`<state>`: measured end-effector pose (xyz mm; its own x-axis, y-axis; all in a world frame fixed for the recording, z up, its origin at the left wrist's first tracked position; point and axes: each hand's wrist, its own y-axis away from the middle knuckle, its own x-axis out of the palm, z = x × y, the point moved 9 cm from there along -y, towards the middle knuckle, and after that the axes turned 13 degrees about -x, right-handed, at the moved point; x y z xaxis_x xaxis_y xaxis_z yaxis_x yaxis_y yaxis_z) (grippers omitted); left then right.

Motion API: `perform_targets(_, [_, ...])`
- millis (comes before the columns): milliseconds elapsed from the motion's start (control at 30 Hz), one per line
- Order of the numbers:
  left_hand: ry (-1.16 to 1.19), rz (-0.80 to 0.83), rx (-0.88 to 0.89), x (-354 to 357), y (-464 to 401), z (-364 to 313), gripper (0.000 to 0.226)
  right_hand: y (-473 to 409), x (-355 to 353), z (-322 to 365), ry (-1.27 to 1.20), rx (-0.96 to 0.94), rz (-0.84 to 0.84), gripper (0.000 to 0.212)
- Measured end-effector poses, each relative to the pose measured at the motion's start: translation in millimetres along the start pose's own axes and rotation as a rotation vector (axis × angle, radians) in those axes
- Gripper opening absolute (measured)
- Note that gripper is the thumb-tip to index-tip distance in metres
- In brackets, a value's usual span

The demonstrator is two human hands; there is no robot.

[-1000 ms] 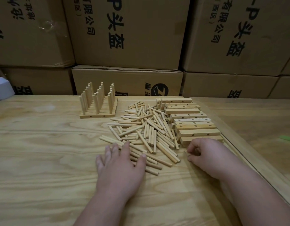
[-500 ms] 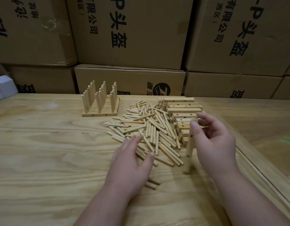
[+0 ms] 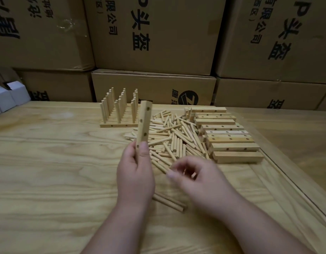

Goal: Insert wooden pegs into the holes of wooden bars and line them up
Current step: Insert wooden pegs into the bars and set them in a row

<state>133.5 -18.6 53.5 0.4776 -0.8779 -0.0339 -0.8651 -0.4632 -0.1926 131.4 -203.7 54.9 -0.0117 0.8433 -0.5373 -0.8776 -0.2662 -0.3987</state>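
— Left hand [image 3: 135,173]? 
— Gripping a wooden bar [image 3: 144,123] upright, holes showing.
— Right hand [image 3: 197,176]? 
— Fingers curled over the loose pegs [image 3: 174,138], blurred; can't tell if it holds one.

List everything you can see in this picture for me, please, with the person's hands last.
held bar: one, pale wood, upright in left hand, holes empty
pegged bars: several, pale wood, far left of pile, pegs upright
pegs: many, pale wood, loose pile mid-table
bars: about nine, pale wood, stacked right of the pile
table: one, light wood
cartons: several, brown, stacked behind table
white boxes: two, far left edge
left hand: grips held bar's lower end
right hand: fingers curled over pile's near edge; a peg in them cannot be made out
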Motion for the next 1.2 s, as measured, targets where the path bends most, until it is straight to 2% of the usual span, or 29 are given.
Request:
perform_targets(67, [0.091,-0.084,-0.113,-10.6,-7.7,11.7,0.037,5.3,33.6,0.6,0.315,-0.075,0.346,0.054])
perform_targets(133, [0.217,-0.145,-0.237,-17.7,-12.5,23.6,0.038,7.0,46.1,-2.5,0.416,-0.071,0.479,0.057])
perform_targets(267, [0.441,-0.177,-0.395,-22.2,-15.6,37.4,0.028,-1.9,39.1,-0.5,0.488,-0.093,0.461,0.024])
perform_targets(367, [0.449,-0.138,-0.408,-17.0,-14.8,36.3,0.03,-10.1,34.6,0.5,0.659,-0.11,0.49,0.023])
perform_targets(467, [0.407,-0.017,-0.389,-3.4,-12.2,29.7,0.031,-14.8,34.7,-3.8,0.715,-0.089,0.521,0.02])
perform_targets(567, [0.364,0.079,-0.384,6.7,-9.2,26.0,0.015,-15.3,31.6,-13.6,0.618,-0.062,0.534,0.018])
perform_targets(633, [0.368,0.119,-0.393,11.3,-7.0,26.4,0.015,-15.8,23.8,-20.7,0.463,0.0,0.488,0.02])
perform_targets(767, [0.431,0.272,-0.407,26.7,-2.3,26.3,0.009,-25.7,-1.8,-24.8,0.071,0.068,0.239,0.013])
perform_targets(800, [0.469,0.315,-0.42,32.0,-0.2,26.4,0.012,-26.9,-7.3,-27.2,-0.033,0.108,0.198,0.013])
perform_targets(867, [0.499,0.403,-0.435,41.3,4.4,27.9,0.034,-29.9,-17.5,-28.4,-0.188,0.156,0.148,0.006])
perform_targets(900, [0.497,0.445,-0.436,45.6,7.1,27.6,0.039,-32.0,-22.1,-27.6,-0.225,0.148,0.136,0.012])
perform_targets(1000, [0.529,0.534,-0.483,55.9,16.1,25.7,0.034,-37.0,-35.4,-28.8,-0.212,0.13,0.087,0.024])
perform_targets(1100, [0.528,0.596,-0.573,64.4,21.5,31.0,0.011,-36.9,-43.4,-29.7,-0.123,0.09,0.083,0.021])
perform_targets(1133, [0.518,0.614,-0.593,65.8,22.7,32.0,0.009,-36.8,-44.1,-29.0,-0.092,0.075,0.092,0.024])
perform_targets(1200, [0.489,0.626,-0.599,65.5,23.3,34.2,0.021,-37.0,-45.2,-28.1,-0.05,0.054,0.086,0.034])
